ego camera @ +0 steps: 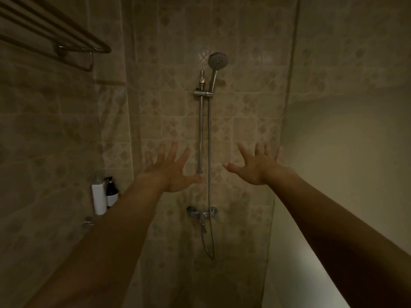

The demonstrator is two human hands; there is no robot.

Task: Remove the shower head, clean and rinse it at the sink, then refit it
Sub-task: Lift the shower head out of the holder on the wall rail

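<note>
One shower head (218,60) docked high.
Left grip (171,170) and right grip (260,167) splayed, empty, flanking the hose (209,141); two bottles (99,198) left.

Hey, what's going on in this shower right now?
A person faces the tiled shower wall with both arms stretched out. The left hand and right hand are open, fingers spread, holding nothing. The shower head sits in its holder near the top of the slide rail, above both hands, with its hose hanging down to the mixer tap. Removal has not yet begun. A white bottle and a dark pump bottle stand at the left.
</note>
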